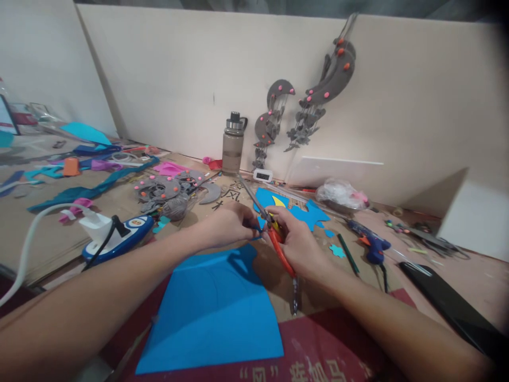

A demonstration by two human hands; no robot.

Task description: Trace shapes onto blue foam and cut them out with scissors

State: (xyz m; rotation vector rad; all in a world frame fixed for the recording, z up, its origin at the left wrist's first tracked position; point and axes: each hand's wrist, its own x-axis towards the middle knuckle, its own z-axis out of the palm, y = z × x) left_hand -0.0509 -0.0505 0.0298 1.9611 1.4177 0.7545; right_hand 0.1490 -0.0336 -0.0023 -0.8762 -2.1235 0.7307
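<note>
My right hand (300,241) is closed around orange-handled scissors (275,240), whose blades point up and to the left. A slim pen-like thing (295,297) sticks out below that hand. My left hand (234,225) pinches a small blue scrap (260,225) at the fingertips, close to my right fingers; much of the scrap is hidden. Below both hands lies a large blue sheet (214,307) with a faint curved line on it. Just beyond them are blue cut-offs (310,213) and a yellow crescent (279,201).
Grey crescent ornaments (165,190) lie at left, near a blue power strip (137,236) with a white plug. A water bottle (233,146) stands by the back wall. At right are a glue gun (374,246), a dark green pencil (349,254) and a black phone (445,302).
</note>
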